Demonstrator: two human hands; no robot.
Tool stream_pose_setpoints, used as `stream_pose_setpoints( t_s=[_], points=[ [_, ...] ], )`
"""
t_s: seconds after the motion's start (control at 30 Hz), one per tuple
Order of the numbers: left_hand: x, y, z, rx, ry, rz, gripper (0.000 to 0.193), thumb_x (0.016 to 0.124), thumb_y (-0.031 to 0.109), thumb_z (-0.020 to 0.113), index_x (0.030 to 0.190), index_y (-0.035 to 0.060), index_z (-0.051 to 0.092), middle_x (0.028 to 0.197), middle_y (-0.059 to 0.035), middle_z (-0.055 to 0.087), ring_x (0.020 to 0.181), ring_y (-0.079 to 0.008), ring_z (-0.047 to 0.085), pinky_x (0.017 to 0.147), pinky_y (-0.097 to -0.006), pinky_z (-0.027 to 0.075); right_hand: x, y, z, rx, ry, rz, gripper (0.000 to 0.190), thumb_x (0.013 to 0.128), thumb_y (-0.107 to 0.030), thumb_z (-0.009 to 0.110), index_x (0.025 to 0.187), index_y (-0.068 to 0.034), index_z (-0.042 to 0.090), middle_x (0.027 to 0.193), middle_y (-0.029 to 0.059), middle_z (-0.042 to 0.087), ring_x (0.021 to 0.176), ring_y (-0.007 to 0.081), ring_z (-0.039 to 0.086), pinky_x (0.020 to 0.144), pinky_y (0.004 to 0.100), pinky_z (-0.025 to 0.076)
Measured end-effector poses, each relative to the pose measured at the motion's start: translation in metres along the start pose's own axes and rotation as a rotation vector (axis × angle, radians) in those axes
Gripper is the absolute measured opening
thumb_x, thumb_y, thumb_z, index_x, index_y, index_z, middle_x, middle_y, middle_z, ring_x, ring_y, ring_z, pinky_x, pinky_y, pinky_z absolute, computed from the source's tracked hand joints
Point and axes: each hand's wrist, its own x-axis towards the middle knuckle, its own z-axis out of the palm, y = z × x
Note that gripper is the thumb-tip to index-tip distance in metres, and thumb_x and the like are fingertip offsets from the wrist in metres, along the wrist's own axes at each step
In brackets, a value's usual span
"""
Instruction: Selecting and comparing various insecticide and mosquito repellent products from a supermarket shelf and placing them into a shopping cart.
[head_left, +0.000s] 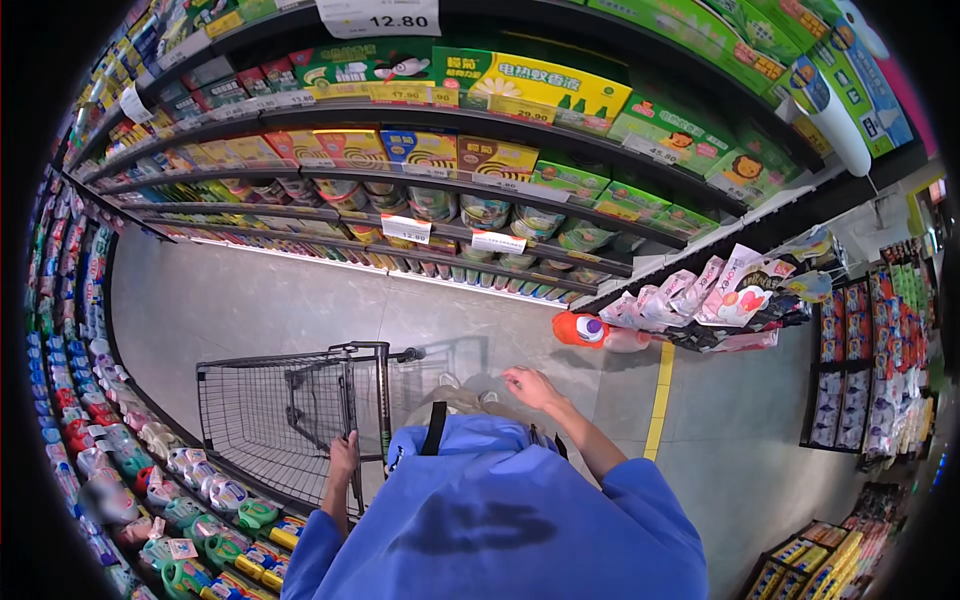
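Observation:
To the left of my body stands a black wire shopping cart (277, 420), its basket bare in the part that shows. My left hand (344, 452) is closed around the cart's rear frame, beside the upright handle bar. In front of my blue top, my right hand (526, 387) hangs in the air over the grey floor, fingers slightly bent and apart, holding nothing. An orange bottle with a white and purple round label (580, 330) stands on the floor past my right hand, near the shelf end.
Shelves ahead hold a yellow-green box of mosquito repellent liquid (551, 79), mosquito coil boxes (421, 148) and round tins (484, 210). Pink-white packs (739, 289) hang at the shelf end. Detergent bottles (184, 577) line the left. Boxed goods (840, 367) stand right, beyond a yellow floor line (661, 397).

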Motion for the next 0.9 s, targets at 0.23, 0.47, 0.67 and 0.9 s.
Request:
stream_pose_setpoints(
  t_s=[0.23,0.47,0.67,0.9],
  points=[
    [0.004,0.017,0.031,-0.015,-0.113,-0.056,0.046,0.092,0.036,0.057,0.082,-0.0089,0.059,0.076,-0.0333,0.060,0.080,-0.0486,0.061,0.070,-0.0509,0.047,0.020,0.000,-0.009,-0.049,-0.092,0.011,0.026,0.084,-0.014,0.058,0.108,-0.004,0.062,0.106,0.0137,0.067,0.098,0.0316,0.064,0.085,0.0414,0.051],
    [-0.011,0.054,0.023,-0.096,-0.017,-0.098,0.043,0.093,0.035,0.055,0.084,-0.0073,0.057,0.073,-0.0311,0.060,0.078,-0.0478,0.060,0.066,-0.0511,0.047,0.056,0.010,-0.045,-0.268,-0.100,-0.039,0.035,0.085,-0.020,0.056,0.116,-0.004,0.059,0.109,0.0180,0.064,0.100,0.0358,0.062,0.088,0.0443,0.049],
    [-0.028,0.067,0.037,-0.036,0.026,-0.136,0.045,0.093,0.038,0.054,0.086,-0.0061,0.057,0.079,-0.0322,0.061,0.083,-0.0479,0.060,0.069,-0.0509,0.047,0.097,0.058,-0.129,-0.216,0.512,0.163,0.063,0.083,-0.019,0.063,0.134,0.004,0.033,0.128,0.0289,0.044,0.117,0.0428,0.047,0.098,0.0461,0.041],
    [-0.045,0.103,0.043,-0.042,-0.077,-0.277,0.045,0.092,0.041,0.055,0.082,-0.0034,0.056,0.075,-0.0271,0.061,0.077,-0.0448,0.061,0.066,-0.0491,0.046,0.127,0.079,-0.202,-0.387,0.964,0.162,0.090,0.080,-0.029,0.071,0.136,0.016,0.017,0.131,0.0382,0.027,0.121,0.0521,0.037,0.101,0.0486,0.039]
  ],
)
